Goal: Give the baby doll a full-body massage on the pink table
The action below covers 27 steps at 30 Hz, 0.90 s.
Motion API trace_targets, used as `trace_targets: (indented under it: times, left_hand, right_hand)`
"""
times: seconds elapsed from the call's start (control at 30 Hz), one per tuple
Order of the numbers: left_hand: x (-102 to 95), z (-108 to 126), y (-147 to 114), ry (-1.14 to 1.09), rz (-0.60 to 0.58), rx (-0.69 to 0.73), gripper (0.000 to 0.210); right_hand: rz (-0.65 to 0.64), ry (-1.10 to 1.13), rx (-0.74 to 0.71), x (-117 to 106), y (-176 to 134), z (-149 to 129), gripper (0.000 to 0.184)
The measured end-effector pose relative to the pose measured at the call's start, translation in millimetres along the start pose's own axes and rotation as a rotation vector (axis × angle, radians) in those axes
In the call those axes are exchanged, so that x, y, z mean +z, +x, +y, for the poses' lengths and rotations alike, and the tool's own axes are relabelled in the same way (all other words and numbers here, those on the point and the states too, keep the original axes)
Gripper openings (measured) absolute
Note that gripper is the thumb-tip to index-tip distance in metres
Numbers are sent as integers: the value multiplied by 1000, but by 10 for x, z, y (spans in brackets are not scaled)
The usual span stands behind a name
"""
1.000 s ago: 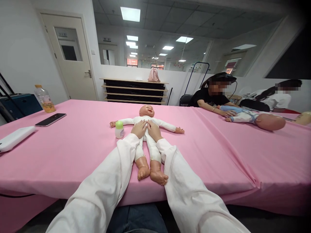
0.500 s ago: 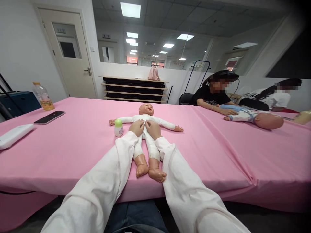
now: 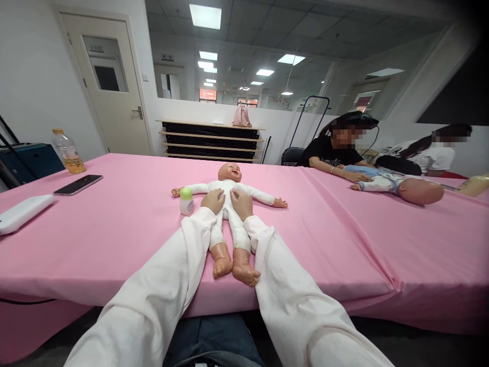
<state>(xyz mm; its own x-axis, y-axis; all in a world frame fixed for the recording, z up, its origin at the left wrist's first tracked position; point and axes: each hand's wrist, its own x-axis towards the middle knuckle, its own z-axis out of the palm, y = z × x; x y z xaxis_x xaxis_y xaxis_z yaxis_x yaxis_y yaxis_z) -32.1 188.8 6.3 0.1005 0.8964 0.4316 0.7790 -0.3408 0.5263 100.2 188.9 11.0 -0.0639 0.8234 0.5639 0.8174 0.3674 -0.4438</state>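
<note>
A baby doll [image 3: 228, 198] in a white body suit lies on its back, feet towards me and arms spread wide. My left hand [image 3: 214, 201] rests on one side of its belly, and my right hand [image 3: 242, 203] on the other. Both are palm down with the fingers laid on the white cloth, holding nothing. A strip of the doll's front shows between the fingertips. Close beside my left hand stands a small white bottle with a green cap [image 3: 186, 201].
A pink cloth covers the table [image 3: 324, 239]. To the left are a phone [image 3: 78, 184], a drink bottle [image 3: 69, 152] and a white device [image 3: 25, 214]. At the right, a person in black [image 3: 324, 155] touches another doll [image 3: 420, 190]; a second person sits beyond.
My two hands have drawn slightly apart across the doll's belly, widening the gap between the fingertips. The doll and the green-capped bottle stay in place.
</note>
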Motion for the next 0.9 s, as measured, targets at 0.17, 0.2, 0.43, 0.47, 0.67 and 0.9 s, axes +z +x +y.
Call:
trace_targets:
  times: [0.17,0.2,0.43,0.47,0.67,0.9]
  left_hand:
    - [12,-6,14,-21,-47,128,39]
    - [30,-24,33,-34,-74,117,41]
    - [62,-78,57,-65,-61,-50,43]
    - [44,-66,39,-57,-36,-53,42]
    - [-24,-5,-34,-13,34,47,36]
    - [36,-36,29,-47,-87,3,43]
  right_hand:
    - [-68,57,-109,22,17,-11,29]
    - [-76,45,-88,33,26,-8,30]
    - [-51,-31,47,17,28,-5,33]
    - [-34,-32,44,4,21,-9,32]
    - [-56,-1,-66,-12,17,-24,32]
    - [-60,-44,58,25,41,7,34]
